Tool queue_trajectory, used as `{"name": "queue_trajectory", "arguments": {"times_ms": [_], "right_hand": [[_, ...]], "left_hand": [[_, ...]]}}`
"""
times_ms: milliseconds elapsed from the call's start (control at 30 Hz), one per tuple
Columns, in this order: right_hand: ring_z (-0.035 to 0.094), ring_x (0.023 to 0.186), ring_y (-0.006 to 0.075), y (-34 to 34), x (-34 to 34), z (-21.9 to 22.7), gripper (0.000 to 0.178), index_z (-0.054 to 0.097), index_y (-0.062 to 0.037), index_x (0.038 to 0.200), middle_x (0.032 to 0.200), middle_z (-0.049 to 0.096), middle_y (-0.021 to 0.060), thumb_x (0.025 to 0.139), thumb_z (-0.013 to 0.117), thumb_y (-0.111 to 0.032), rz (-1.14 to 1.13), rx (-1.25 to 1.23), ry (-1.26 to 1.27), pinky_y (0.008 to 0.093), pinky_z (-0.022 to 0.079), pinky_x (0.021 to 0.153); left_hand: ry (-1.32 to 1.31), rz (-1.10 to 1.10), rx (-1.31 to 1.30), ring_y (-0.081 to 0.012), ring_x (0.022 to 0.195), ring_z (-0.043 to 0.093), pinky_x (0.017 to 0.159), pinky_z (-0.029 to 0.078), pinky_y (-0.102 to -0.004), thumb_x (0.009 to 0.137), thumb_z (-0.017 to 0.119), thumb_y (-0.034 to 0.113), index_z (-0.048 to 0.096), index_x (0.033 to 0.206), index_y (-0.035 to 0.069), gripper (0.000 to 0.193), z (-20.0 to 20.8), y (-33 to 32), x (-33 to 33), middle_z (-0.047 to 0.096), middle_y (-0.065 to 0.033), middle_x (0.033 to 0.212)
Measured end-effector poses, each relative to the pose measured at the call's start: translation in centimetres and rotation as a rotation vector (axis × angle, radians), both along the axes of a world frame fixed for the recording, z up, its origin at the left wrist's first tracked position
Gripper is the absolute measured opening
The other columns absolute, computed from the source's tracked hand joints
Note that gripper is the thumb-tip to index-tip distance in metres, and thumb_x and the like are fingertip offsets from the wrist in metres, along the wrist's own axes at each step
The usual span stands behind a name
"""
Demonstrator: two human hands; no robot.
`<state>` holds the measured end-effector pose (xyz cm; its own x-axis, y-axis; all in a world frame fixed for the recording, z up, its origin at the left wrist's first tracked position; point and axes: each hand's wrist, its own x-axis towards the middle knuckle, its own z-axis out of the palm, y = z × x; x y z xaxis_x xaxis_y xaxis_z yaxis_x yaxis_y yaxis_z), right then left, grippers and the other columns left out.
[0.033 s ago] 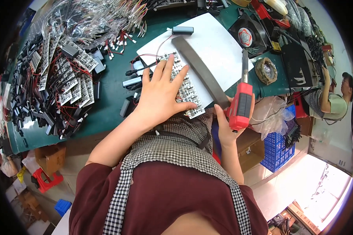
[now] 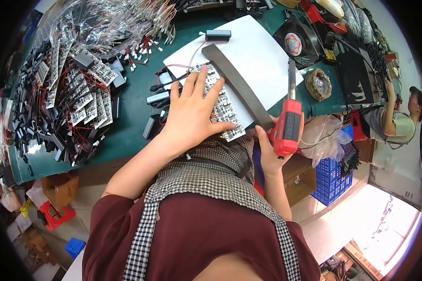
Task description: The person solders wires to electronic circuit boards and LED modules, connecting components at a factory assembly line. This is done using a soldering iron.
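Note:
My left hand (image 2: 190,111) lies with fingers spread on a white circuit board panel (image 2: 226,108) covered in small components, thumb on its near end. Closed around a red-and-black gun-shaped tool with a metal barrel (image 2: 290,96) is my right hand (image 2: 273,157). The barrel points away from me. A dark, slightly curved bar (image 2: 239,86) slants along the panel's right side. Its near end meets my right thumb and the tool; whether my fingers also grip it I cannot tell. Left of the panel, partly behind my left hand, sit blue-grey block-shaped parts (image 2: 158,98) with wires.
White paper (image 2: 253,47) underlies the bar, with a grey block (image 2: 218,35) at its far edge. A heap of boards and black parts (image 2: 79,89) fills the left. Rightward are a black fan (image 2: 295,42), a round brown dish (image 2: 318,85) and a co-worker (image 2: 401,122).
The far end of the dark bar has shifted slightly left and nearer, toward the circuit board panel. Both hands look unmoved.

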<state>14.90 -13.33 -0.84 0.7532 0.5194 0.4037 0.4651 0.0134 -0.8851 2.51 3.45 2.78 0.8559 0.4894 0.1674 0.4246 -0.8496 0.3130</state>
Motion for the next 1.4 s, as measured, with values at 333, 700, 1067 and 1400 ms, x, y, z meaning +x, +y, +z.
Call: {"name": "queue_trajectory", "arguments": {"times_ms": [333, 700, 1067, 1400], "right_hand": [[0.056, 0.089, 0.0178, -0.3, -1.5, -1.2, 0.090, 0.026, 0.0020, 0.137, 0.110, 0.053, 0.0125, 0.065, 0.080, -0.002, -0.001, -0.105, -0.161, 0.0282, 0.047, 0.075], [0.053, 0.078, 0.0157, -0.5, -1.2, -2.6, 0.089, 0.026, 0.0014, 0.137, 0.103, 0.055, 0.0106, 0.065, 0.080, -0.003, 0.002, -0.127, -0.216, 0.0272, 0.045, 0.068], [0.056, 0.083, 0.0225, -0.6, -0.9, -3.4, 0.087, 0.032, 0.0026, 0.132, 0.101, 0.054, 0.0131, 0.063, 0.083, -0.012, -0.034, -0.128, -0.260, 0.0323, 0.047, 0.071], [0.055, 0.090, 0.0139, -0.3, 0.0, -2.1, 0.092, 0.022, 0.0008, 0.138, 0.109, 0.059, 0.0098, 0.066, 0.079, -0.003, 0.068, -0.169, -0.279, 0.0264, 0.044, 0.080]], "left_hand": [[0.022, 0.127, 0.063, -0.0314, 0.125, 0.034, 0.097, 0.025, -0.0566, 0.060, 0.067, 0.064, 0.039, 0.131, 0.001, 0.099, -0.1, -0.3, 0.3, 0.039, -0.0193, 0.136], [-0.084, -0.020, 0.015, -0.0340, 0.122, 0.039, 0.101, 0.028, -0.0481, 0.073, 0.069, 0.043, 0.047, 0.128, 0.010, 0.068, 1.1, 2.9, -0.2, 0.043, -0.0175, 0.133], [-0.090, 0.065, 0.113, -0.0315, 0.075, 0.056, 0.066, 0.046, -0.0404, 0.074, 0.069, 0.037, 0.051, 0.085, -0.002, 0.044, -0.3, 5.1, -3.1, 0.052, -0.0142, 0.083], [0.002, 0.284, 0.046, -0.0282, 0.080, 0.057, 0.065, 0.047, -0.0377, 0.075, 0.069, 0.038, 0.052, 0.083, 0.001, 0.042, 0.4, 2.3, -4.9, 0.054, -0.0120, 0.082]]}}
